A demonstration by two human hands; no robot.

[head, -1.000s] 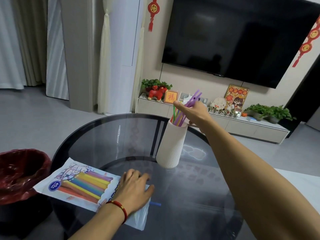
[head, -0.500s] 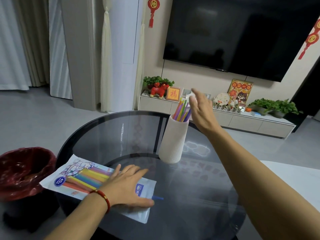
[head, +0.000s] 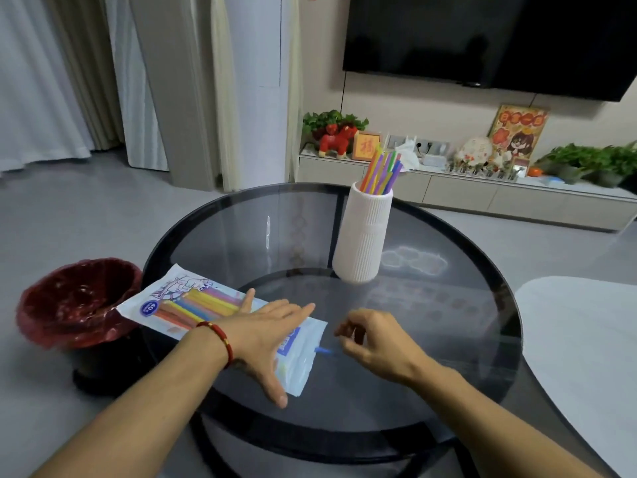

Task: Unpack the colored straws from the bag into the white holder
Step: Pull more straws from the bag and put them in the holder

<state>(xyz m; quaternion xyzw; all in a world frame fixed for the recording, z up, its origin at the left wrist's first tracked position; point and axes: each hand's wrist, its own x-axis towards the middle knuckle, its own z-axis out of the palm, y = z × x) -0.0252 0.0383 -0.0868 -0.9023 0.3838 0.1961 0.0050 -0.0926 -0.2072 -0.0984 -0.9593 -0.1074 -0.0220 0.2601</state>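
A printed plastic bag (head: 179, 305) of coloured straws lies on the left of the round glass table (head: 448, 305). My left hand (head: 272, 332) presses flat on the bag near its open end, fingers straight. A blue straw tip (head: 322, 350) pokes out of the bag's mouth. My right hand (head: 375, 339) hovers just right of that tip, fingers loosely curled and holding nothing. The white ribbed holder (head: 365, 236) stands upright at the back of the table with several coloured straws (head: 382, 174) in it.
A bin lined with a dark red bag (head: 76, 301) stands on the floor left of the table. A white table edge (head: 586, 339) lies to the right. A low TV cabinet (head: 482, 198) with plants and ornaments runs along the far wall.
My right hand let go of the straws in the holder and came back down to the bag's mouth. My left hand stayed pressing on the bag.
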